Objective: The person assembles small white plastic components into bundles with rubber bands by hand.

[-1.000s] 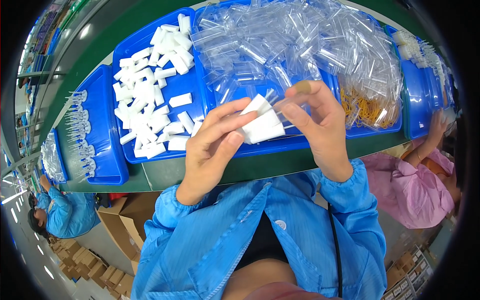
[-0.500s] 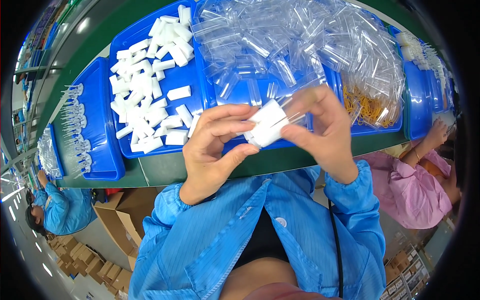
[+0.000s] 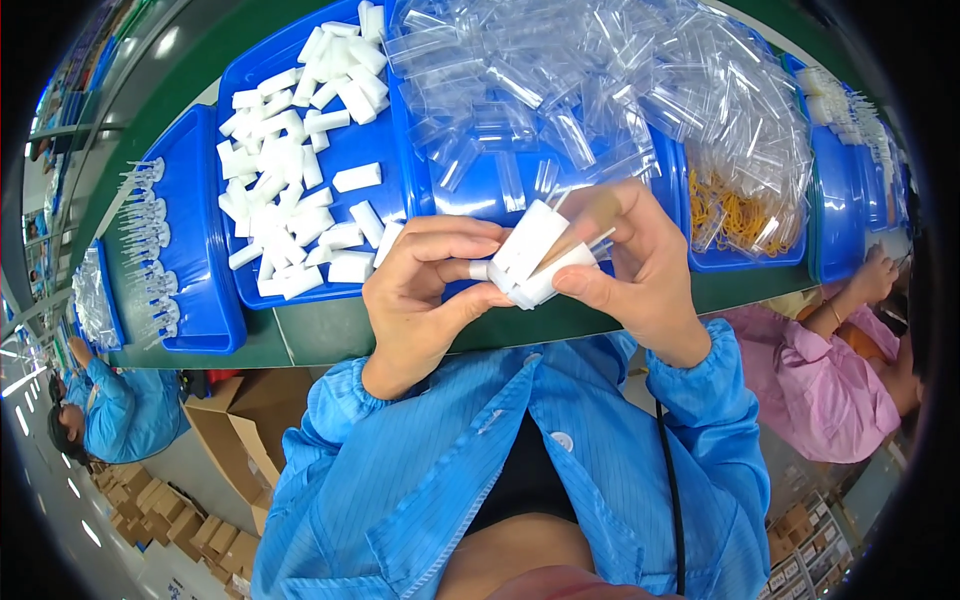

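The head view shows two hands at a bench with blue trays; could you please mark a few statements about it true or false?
1. Both hands hold white foam pieces between them. True: the left hand and right hand pinch the white foam pieces.
2. The tray of loose foam blocks is red. False: the tray is blue.
3. Clear plastic bags are heaped beyond the hands. True: the clear bags fill the middle tray.
4. Yellow rubber bands lie left of the foam blocks. False: the rubber bands lie at the right.
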A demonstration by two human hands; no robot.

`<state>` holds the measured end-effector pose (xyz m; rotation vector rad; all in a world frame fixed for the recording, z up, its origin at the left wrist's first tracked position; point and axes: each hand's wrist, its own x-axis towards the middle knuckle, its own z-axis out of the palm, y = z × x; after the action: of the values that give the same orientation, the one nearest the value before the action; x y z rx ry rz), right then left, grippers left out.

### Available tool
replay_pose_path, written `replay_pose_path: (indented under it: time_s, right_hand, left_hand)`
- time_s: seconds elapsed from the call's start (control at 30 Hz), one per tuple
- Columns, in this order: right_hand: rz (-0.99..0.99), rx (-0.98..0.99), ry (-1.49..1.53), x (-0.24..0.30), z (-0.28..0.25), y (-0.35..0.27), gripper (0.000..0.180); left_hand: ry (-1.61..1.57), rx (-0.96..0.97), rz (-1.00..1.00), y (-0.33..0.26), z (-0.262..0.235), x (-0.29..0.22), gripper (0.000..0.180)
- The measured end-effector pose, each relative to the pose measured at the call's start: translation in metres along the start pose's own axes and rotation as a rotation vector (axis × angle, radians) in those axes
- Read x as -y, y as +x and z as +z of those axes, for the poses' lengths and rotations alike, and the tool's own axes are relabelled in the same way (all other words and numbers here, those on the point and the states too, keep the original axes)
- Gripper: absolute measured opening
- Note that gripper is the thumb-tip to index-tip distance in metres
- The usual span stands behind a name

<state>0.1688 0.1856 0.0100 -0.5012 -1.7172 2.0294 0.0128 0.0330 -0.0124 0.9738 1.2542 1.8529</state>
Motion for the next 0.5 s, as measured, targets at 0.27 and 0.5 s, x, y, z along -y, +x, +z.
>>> replay_pose_path:
  time_s: [0.27, 0.5]
  right_hand:
    - [-0.057, -0.001, -0.137, 0.006, -0.004, 0.004, 0.036]
    - [-0.111, 0.051, -0.261, 0.006, -0.012, 0.000, 0.037]
  left_hand:
    - [0.153, 0.069, -0.075, 0.007, -0.001, -0.012, 0.038]
    - [0.333, 0.225, -0.111, 0.016, 0.002, -0.020, 0.034]
